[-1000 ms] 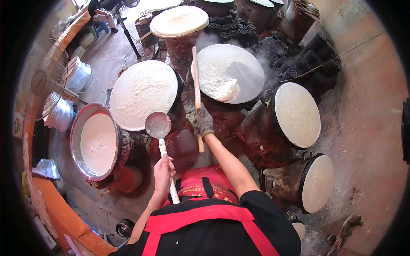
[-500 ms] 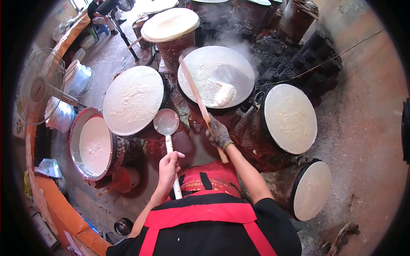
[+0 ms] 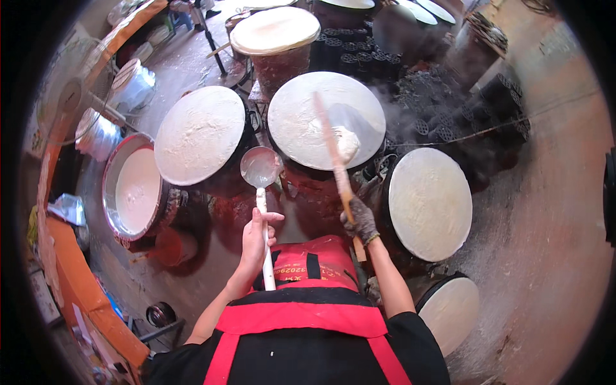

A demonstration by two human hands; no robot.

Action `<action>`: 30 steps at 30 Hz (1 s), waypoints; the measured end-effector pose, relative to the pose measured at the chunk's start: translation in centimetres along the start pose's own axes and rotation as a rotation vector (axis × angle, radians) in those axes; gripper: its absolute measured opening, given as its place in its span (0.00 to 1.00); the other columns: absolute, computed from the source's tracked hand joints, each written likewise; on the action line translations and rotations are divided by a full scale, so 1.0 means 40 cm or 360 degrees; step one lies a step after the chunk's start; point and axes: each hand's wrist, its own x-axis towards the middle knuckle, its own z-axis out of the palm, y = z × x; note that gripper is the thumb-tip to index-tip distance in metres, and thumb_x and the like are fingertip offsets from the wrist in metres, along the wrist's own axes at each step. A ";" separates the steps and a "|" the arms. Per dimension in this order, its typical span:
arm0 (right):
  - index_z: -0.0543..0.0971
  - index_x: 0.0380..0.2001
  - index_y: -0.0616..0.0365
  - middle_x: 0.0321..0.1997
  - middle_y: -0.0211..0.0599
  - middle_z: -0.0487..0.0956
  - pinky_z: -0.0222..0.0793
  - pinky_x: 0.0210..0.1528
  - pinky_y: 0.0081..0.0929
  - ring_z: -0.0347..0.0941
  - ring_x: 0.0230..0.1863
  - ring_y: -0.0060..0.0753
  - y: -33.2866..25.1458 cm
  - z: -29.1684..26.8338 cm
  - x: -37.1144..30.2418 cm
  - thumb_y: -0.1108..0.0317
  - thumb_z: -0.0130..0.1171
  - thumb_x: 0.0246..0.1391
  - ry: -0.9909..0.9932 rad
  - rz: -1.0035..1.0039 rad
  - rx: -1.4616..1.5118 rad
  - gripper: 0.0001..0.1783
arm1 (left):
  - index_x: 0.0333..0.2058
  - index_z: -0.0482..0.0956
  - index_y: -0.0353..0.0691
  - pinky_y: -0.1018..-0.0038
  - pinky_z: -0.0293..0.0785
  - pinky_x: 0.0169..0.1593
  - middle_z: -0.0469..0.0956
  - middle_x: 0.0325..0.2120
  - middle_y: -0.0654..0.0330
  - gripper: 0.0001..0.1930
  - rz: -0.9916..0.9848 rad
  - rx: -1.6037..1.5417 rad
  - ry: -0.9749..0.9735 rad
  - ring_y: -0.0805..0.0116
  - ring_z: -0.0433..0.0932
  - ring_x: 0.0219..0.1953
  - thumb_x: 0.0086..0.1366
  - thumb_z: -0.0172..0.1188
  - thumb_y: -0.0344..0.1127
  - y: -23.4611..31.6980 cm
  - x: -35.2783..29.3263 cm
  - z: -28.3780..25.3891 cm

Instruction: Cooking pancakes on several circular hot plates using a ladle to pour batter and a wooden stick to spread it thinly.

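My right hand (image 3: 360,221), in a dark work glove, is closed round a long wooden paddle (image 3: 335,151). The paddle reaches forward over a round griddle (image 3: 367,122) coated with white batter. Beside the paddle, on the griddle's right half, sits a thick lump of batter (image 3: 348,145); a greyer, thinly coated patch lies next to it. My bare left hand (image 3: 258,234) grips the white handle of a ladle (image 3: 261,168), index finger pointing out to the right. The ladle's round, batter-smeared bowl is held up between the middle and left griddles, and it looks empty of liquid.
Batter-covered griddles stand at left (image 3: 200,135), right (image 3: 430,204) and lower right (image 3: 450,316). A wide tub of white batter (image 3: 136,192) is at the left. Behind are a stack of pale round sheets (image 3: 276,31) and dark perforated coal cylinders (image 3: 443,122). A fan (image 3: 72,96) stands far left.
My right hand has moved right and back, and the paddle has swung rightward to stand more upright over the griddle. The ladle has risen slightly. The whole view has shifted a little.
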 end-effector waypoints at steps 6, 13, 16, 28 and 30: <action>0.70 0.33 0.50 0.16 0.33 0.71 0.57 0.06 0.25 0.62 0.08 0.28 -0.037 -0.167 0.146 0.47 0.48 0.55 -0.0124 -0.0037 0.0443 0.18 | 0.35 0.75 0.31 0.87 0.54 0.17 0.60 0.14 0.71 0.24 -0.0027 0.0050 0.0050 0.85 0.55 0.16 0.68 0.40 0.49 -0.021 -0.002 0.010; 0.69 0.33 0.47 0.16 0.35 0.68 0.54 0.06 0.26 0.59 0.07 0.30 -0.202 -0.076 0.256 0.47 0.49 0.54 0.0258 -0.0137 0.0501 0.16 | 0.36 0.76 0.36 0.87 0.49 0.17 0.56 0.14 0.75 0.13 0.0021 0.0157 -0.0020 0.87 0.52 0.15 0.66 0.47 0.39 0.000 0.014 -0.034; 0.69 0.35 0.47 0.12 0.32 0.62 0.50 0.07 0.27 0.56 0.07 0.28 -0.220 0.056 0.290 0.51 0.50 0.54 0.0700 -0.0145 0.0510 0.13 | 0.36 0.76 0.36 0.87 0.48 0.17 0.56 0.14 0.75 0.12 0.0029 0.0170 -0.0019 0.87 0.52 0.15 0.66 0.48 0.38 0.029 0.023 -0.047; 0.76 0.42 0.59 0.17 0.25 0.70 0.57 0.11 0.19 0.59 0.08 0.22 0.037 0.141 0.317 0.55 0.58 0.50 0.0868 -0.0805 0.0876 0.21 | 0.35 0.77 0.35 0.87 0.50 0.16 0.57 0.16 0.73 0.18 -0.0062 0.0149 -0.0161 0.87 0.53 0.15 0.67 0.46 0.44 0.058 0.045 -0.096; 0.72 0.50 0.57 0.29 0.26 0.75 0.53 0.15 0.12 0.57 0.14 0.12 -0.064 0.287 0.275 0.76 0.49 0.54 0.0906 -0.0411 0.0472 0.18 | 0.37 0.77 0.36 0.87 0.51 0.16 0.58 0.17 0.72 0.20 -0.0114 0.0103 -0.0131 0.86 0.54 0.15 0.67 0.44 0.47 0.046 0.050 -0.144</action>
